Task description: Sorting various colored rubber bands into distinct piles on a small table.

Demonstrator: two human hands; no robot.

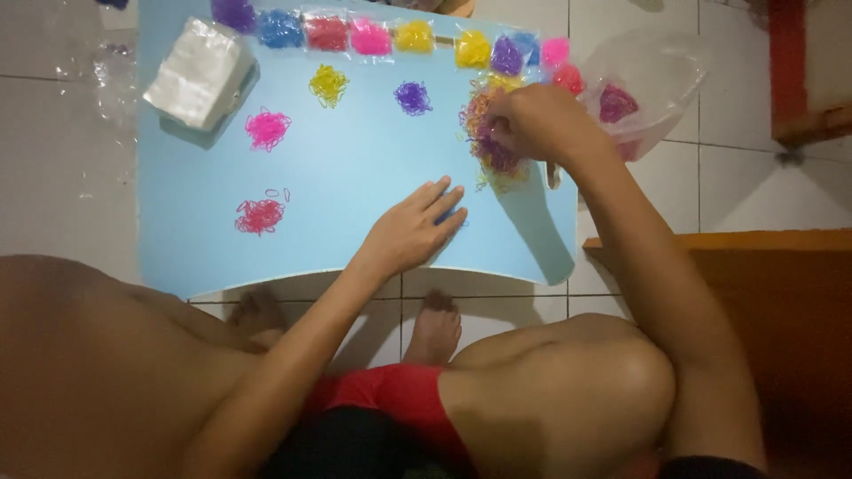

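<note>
- Head view looks straight down on a pale blue flat board (355, 177) lying on a white tiled floor (62, 177), with sorted heaps of tiny elastic bands spread across it
- At the far left corner sits a white stack of small clear plastic bags (200, 75), and just below it a hot pink heap of small rubber bands (267, 129); nearer the person lies a darker pink-red heap of bands (260, 215)
- Along the far edge runs a row of small clear packets filled with coloured bands (373, 35), purple through blue, red, pink and yellow
- Further right on the board are a small yellow heap of bands (329, 84) and a small purple heap of bands (413, 98), well apart from both hands
- Left hand (417, 232) lies flat and released, palm down, fingers spread; something blue seems to show under the fingertips, but I cannot tell what
- Mixed multicoloured pile of small rubber bands (491, 146) lies up and to the right of that hand, near the board's right edge
- Right hand (532, 122) is by far the nearer: it rests on the pile's right side with fingers pinched into the bands, grasping a few
- Just beyond it, off the board's right edge, a large clear plastic bag holding magenta bands (643, 80) touches the floor
</note>
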